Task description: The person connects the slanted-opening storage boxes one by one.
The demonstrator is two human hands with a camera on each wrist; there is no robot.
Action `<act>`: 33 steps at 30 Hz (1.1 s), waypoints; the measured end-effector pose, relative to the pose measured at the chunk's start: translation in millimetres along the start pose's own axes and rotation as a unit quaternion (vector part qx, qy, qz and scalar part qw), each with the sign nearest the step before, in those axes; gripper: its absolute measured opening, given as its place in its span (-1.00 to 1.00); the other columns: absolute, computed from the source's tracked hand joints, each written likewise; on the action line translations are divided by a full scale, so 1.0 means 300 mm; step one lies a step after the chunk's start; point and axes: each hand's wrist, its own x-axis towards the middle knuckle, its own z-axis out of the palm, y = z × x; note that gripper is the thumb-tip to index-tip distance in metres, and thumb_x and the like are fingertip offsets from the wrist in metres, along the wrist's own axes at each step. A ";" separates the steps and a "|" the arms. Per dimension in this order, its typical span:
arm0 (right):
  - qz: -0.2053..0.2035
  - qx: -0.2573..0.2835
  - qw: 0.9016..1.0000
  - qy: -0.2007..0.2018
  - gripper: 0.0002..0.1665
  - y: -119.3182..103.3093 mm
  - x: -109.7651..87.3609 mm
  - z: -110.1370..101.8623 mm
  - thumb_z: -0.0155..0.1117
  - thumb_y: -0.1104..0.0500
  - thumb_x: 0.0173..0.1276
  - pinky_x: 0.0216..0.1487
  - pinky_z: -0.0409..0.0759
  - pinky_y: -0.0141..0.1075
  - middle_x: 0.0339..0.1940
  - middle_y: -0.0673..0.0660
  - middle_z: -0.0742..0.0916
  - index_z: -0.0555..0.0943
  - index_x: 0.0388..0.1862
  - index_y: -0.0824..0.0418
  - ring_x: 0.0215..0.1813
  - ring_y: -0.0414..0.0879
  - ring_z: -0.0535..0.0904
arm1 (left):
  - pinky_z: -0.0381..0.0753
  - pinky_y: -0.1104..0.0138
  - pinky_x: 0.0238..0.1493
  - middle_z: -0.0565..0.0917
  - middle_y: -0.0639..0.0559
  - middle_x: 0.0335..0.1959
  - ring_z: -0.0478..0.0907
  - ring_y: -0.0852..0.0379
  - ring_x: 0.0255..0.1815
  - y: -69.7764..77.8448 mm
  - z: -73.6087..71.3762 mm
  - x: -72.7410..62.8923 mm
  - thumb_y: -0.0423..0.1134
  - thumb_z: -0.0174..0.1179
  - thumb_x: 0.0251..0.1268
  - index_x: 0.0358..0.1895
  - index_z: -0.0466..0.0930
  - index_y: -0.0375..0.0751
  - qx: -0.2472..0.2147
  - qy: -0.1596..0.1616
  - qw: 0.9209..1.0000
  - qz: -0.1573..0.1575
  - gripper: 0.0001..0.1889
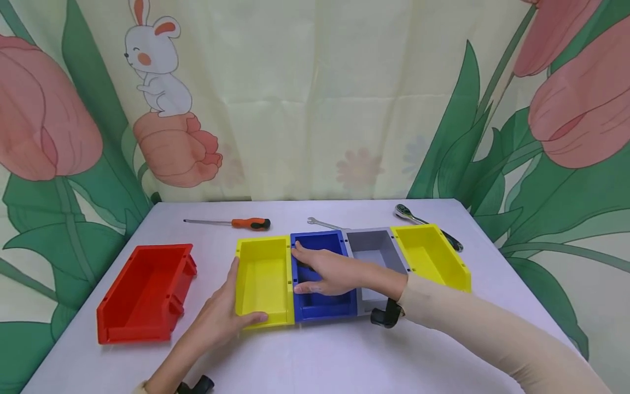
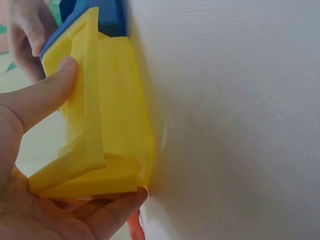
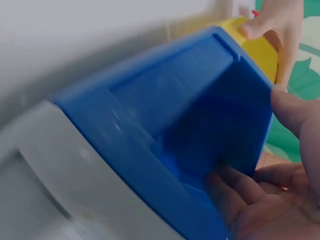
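Left hand [image 1: 221, 311] holds the left yellow bin [image 1: 264, 273]; right hand [image 1: 328, 273] touches the blue bin [image 1: 327, 309]. I can't tell its grip. Probably light, stiff plastic: grab the rims [image 1: 279, 324].

and here, five plastic bins are being counted: one red bin [image 1: 140, 290], two yellow bins [image 1: 264, 273] [image 1: 428, 251], one blue bin [image 1: 325, 314], one grey bin [image 1: 374, 249]! on to the tools, and three are spotted: one screwdriver [image 1: 250, 223], one open-ended wrench [image 1: 323, 222], one ratchet wrench [image 1: 418, 220]. two hands are seen, one left hand [image 1: 216, 314], one right hand [image 1: 330, 272]; two black wrist cameras [image 1: 387, 314] [image 1: 197, 386] are noted, one table [image 1: 275, 361], and one printed rabbit [image 1: 159, 63] is added!
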 end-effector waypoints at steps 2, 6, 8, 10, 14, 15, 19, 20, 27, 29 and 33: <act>0.008 -0.018 1.000 -0.008 0.07 -0.012 0.009 -0.009 0.24 -0.25 0.57 0.69 0.34 -0.09 0.80 0.25 0.08 0.04 0.75 0.26 0.78 0.06 0.12 | 0.69 -0.12 0.32 0.15 -0.25 0.72 0.39 -0.36 0.53 -0.001 -0.003 -0.002 0.18 0.66 -0.08 0.76 -0.46 -0.01 -0.002 0.001 1.000 0.001 0.56; 0.019 -0.049 0.998 -0.038 0.07 -0.033 0.035 -0.017 0.19 -0.28 0.58 0.70 0.31 -0.09 0.80 0.26 0.06 0.02 0.76 0.27 0.79 0.07 0.11 | 0.67 -0.16 0.34 0.14 -0.28 0.72 0.36 -0.40 0.56 -0.010 -0.009 -0.007 0.21 0.65 -0.09 0.76 -0.48 -0.02 -0.004 0.002 1.000 -0.002 0.57; 0.024 -0.057 0.997 -0.046 0.07 -0.041 0.042 -0.018 0.18 -0.27 0.59 0.70 0.31 -0.09 0.80 0.27 0.04 0.01 0.76 0.28 0.79 0.08 0.12 | 0.67 -0.16 0.34 0.14 -0.28 0.72 0.36 -0.41 0.56 -0.014 -0.010 -0.008 0.23 0.65 -0.10 0.76 -0.49 -0.01 -0.007 0.002 1.000 -0.005 0.58; 0.029 -0.060 0.997 -0.049 0.07 -0.044 0.045 -0.019 0.18 -0.27 0.59 0.70 0.31 -0.09 0.80 0.27 0.04 0.01 0.76 0.27 0.79 0.08 0.12 | 0.67 -0.16 0.34 0.14 -0.28 0.72 0.36 -0.40 0.55 -0.016 -0.009 -0.008 0.23 0.65 -0.10 0.76 -0.50 0.01 -0.010 0.001 1.000 -0.008 0.58; 0.033 -0.050 0.997 -0.043 0.07 -0.038 0.033 -0.016 0.19 -0.27 0.59 0.70 0.31 -0.09 0.80 0.26 0.03 0.00 0.76 0.26 0.79 0.08 0.12 | 0.69 -0.14 0.32 0.16 -0.28 0.71 0.38 -0.38 0.53 -0.013 -0.005 -0.003 0.24 0.65 -0.11 0.76 -0.49 0.01 -0.015 -0.001 1.000 -0.005 0.59; 0.034 -0.044 0.998 -0.040 0.07 -0.034 0.028 -0.014 0.19 -0.27 0.59 0.71 0.31 -0.08 0.81 0.25 0.02 0.00 0.76 0.25 0.79 0.08 0.11 | 0.69 -0.14 0.32 0.16 -0.28 0.71 0.39 -0.38 0.53 -0.012 -0.004 -0.002 0.24 0.65 -0.11 0.76 -0.49 0.01 -0.014 -0.001 1.000 -0.004 0.58; 0.035 -0.010 0.999 -0.033 0.08 -0.016 0.006 0.004 0.13 -0.29 0.61 0.74 0.23 -0.07 0.82 0.20 -0.06 -0.09 0.79 0.20 0.82 0.04 0.01 | 0.68 -0.13 0.34 0.15 -0.25 0.72 0.37 -0.36 0.55 -0.004 -0.003 0.002 0.19 0.66 -0.09 0.76 -0.47 0.00 -0.017 -0.001 1.000 0.000 0.57; 0.035 -0.001 0.999 -0.031 0.09 -0.012 0.001 0.009 0.12 -0.30 0.61 0.75 0.20 -0.07 0.83 0.18 -0.07 -0.10 0.79 0.18 0.82 0.03 -0.02 | 0.69 -0.12 0.33 0.15 -0.25 0.72 0.37 -0.35 0.55 -0.002 -0.003 0.002 0.18 0.67 -0.10 0.76 -0.47 0.00 -0.017 -0.001 1.000 0.002 0.57; 0.027 0.066 0.997 0.004 0.06 0.001 -0.016 0.036 0.17 -0.20 0.62 0.75 0.21 -0.04 0.83 0.20 -0.08 -0.09 0.79 0.20 0.82 0.06 -0.01 | 0.69 -0.10 0.33 0.14 -0.21 0.73 0.38 -0.30 0.56 0.011 -0.005 0.008 0.16 0.68 -0.12 0.77 -0.43 0.00 -0.022 -0.001 1.000 0.007 0.57; 0.026 0.078 0.997 0.012 0.04 -0.001 -0.018 0.038 0.19 -0.17 0.63 0.71 0.29 -0.04 0.82 0.23 -0.08 -0.07 0.78 0.23 0.79 0.07 0.11 | 0.69 -0.10 0.34 0.15 -0.20 0.73 0.38 -0.30 0.55 0.013 -0.003 0.010 0.16 0.68 -0.12 0.77 -0.42 0.00 -0.025 0.001 1.000 0.008 0.56; 0.036 0.083 0.996 0.020 0.04 -0.002 -0.024 0.041 0.21 -0.15 0.62 0.63 0.43 -0.07 0.82 0.23 -0.07 -0.06 0.78 0.22 0.67 0.06 0.38 | 0.67 -0.10 0.37 0.17 -0.20 0.72 0.38 -0.29 0.55 0.020 0.004 0.012 0.16 0.68 -0.11 0.77 -0.41 -0.01 -0.029 0.003 1.000 0.009 0.55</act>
